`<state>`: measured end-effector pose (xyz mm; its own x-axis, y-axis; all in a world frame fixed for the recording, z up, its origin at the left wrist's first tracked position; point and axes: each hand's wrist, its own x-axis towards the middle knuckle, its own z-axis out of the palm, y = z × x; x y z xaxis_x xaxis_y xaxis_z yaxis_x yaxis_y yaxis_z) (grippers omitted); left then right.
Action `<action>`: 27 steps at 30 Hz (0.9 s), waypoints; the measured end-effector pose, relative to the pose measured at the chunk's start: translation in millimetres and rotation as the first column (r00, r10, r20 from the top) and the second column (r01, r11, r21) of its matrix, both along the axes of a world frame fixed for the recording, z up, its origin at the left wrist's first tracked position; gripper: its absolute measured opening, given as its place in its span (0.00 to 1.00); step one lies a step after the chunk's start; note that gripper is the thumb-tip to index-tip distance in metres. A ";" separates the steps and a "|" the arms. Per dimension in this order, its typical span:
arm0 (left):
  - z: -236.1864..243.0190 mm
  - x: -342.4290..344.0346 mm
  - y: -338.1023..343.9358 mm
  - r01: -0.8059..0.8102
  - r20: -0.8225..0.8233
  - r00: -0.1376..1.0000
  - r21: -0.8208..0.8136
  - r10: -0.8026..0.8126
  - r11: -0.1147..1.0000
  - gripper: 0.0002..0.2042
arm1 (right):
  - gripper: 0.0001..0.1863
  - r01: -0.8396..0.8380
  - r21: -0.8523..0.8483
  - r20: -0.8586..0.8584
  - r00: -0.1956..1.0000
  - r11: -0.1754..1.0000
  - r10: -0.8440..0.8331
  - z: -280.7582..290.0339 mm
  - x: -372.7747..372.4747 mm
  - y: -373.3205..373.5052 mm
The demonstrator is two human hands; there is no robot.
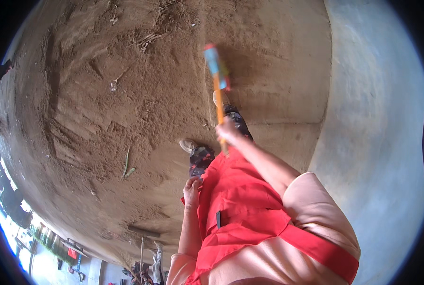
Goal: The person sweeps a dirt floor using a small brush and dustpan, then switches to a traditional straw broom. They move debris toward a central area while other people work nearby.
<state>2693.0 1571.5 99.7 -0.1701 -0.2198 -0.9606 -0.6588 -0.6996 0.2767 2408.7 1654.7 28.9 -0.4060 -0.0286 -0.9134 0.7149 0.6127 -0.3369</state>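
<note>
My right hand [228, 131] is closed round the orange handle of a tool [220, 102] with a blue-and-red head. The head is smeared by motion, so its exact kind is unclear. It hangs above the floor just ahead of my right foot. Low at my left side, my left hand [191, 191] has curled fingers beside the edge of my red apron [240, 194]. Whether it grips the cloth or anything else is hidden.
Loose brown soil [140, 95] covers the floor ahead and to the left. A pale smooth wall [373, 118] rises along the right. Dry plant scraps and a green leaf [127, 164] lie about. Behind on the left, a long-handled tool [143, 232] touches the ground near other people.
</note>
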 end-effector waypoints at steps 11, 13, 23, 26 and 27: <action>37.8 -67.5 -38.5 0.009 0.141 0.990 -0.170 0.015 0.985 0.12 | 0.33 -0.164 -0.541 0.029 0.977 0.825 0.213 27.0 -75.0 -94.1; 43.5 -96.6 -44.3 0.026 0.120 0.993 -0.220 0.001 0.975 0.12 | 0.30 -0.211 -0.443 -0.068 0.977 0.871 0.202 44.8 -120.9 -55.9; 20.5 -173.4 -70.9 0.249 -0.036 0.944 -0.576 -0.329 0.779 0.10 | 0.07 0.320 0.072 -0.266 0.919 0.945 -0.291 8.9 -308.9 166.4; 8.1 -178.5 -70.7 0.461 0.131 0.875 -0.522 -0.466 0.718 0.12 | 0.07 0.442 0.000 -0.101 0.893 0.897 -0.440 -2.1 -344.4 201.9; 6.2 -185.4 -72.5 0.518 0.188 0.847 -0.505 -0.497 0.691 0.12 | 0.08 0.479 0.012 -0.094 0.875 0.878 -0.476 -0.8 -352.7 198.1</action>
<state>2507.7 1499.0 105.9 -0.3748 -0.5716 -0.7299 -0.8863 -0.0100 0.4630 2056.0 1852.8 28.1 -0.4387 0.2189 -0.8716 0.8928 0.2166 -0.3950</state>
